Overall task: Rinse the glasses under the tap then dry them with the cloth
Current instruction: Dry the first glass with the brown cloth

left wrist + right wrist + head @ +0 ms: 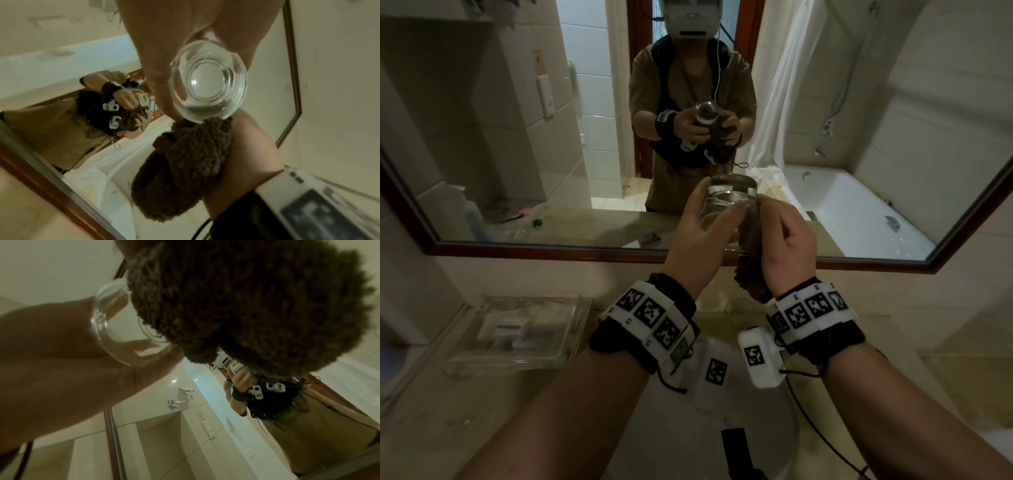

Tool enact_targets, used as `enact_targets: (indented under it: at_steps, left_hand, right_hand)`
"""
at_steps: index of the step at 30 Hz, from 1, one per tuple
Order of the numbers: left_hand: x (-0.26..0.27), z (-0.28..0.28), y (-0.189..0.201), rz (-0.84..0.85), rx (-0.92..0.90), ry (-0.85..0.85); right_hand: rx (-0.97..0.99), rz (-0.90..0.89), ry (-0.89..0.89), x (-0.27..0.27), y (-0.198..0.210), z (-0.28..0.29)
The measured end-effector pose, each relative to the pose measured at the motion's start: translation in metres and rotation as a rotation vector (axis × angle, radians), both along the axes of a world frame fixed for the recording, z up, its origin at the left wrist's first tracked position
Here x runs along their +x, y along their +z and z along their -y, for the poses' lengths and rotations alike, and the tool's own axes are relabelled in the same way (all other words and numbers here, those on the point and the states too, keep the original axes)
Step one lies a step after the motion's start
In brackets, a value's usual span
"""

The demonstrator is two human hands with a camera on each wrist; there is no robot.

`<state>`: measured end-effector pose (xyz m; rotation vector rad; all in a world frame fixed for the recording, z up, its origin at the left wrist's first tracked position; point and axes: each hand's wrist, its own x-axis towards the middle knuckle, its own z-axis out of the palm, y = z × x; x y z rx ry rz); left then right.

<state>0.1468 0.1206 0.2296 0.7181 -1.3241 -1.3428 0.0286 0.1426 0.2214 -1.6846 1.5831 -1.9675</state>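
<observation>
Now L hand [702, 226] wraps round clear round drinking glass [731, 202], steadying it for drying. R hand [787, 236] clutches fuzzy brown cloth [751, 260] vs glass's right side.

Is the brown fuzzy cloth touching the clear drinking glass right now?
Touching. In the left wrist view the brown fuzzy cloth presses against the rim of the clear drinking glass, with no gap between them.

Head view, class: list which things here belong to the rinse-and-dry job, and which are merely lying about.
Belonging to the job:
glass, held by left hand
brown cloth, held by right hand
sink

Lying about:
clear tray
mirror
</observation>
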Motion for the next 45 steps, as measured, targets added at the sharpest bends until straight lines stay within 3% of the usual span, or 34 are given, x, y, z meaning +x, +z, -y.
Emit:
enact_targets:
  at_steps: [8, 14, 20, 27, 35, 40, 45]
  left_hand:
    - [0.001, 0.009, -0.004, 0.048, -0.007, 0.027]
    - [-0.004, 0.0, 0.0, -0.004, -0.007, -0.044]
    - [-0.004, 0.001, 0.001, 0.052, 0.014, 0.043]
    - [-0.008, -0.01, 0.01, -0.069, 0.124, -0.04]
    - [-0.009, -0.01, 0.025, 0.201, 0.012, -0.056]
    - [-0.021, -0.019, 0.024, 0.099, 0.022, 0.095]
    - [-0.025, -0.028, 0.022, 0.025, 0.02, 0.093]
  right_hand:
    - [-0.079, -0.09, -0.038, 0.001, 0.009, -0.003]
    - [0.097, 0.06, 0.013, -0.011, 0.007, 0.002]
    - [-0.014, -0.107, -0.031, -0.004, 0.012, -0.006]
    - [0.134, 0.054, 0.01, -0.013, 0.014, -0.003]
    - [0.03, -0.031, -0.038, -0.018, 0.012, -0.015]
    - [-0.045, -0.045, -0.021, -0.017, 0.021, -0.026]
    - [-0.02, -0.104, -0.04, -0.021, 0.019, -0.033]
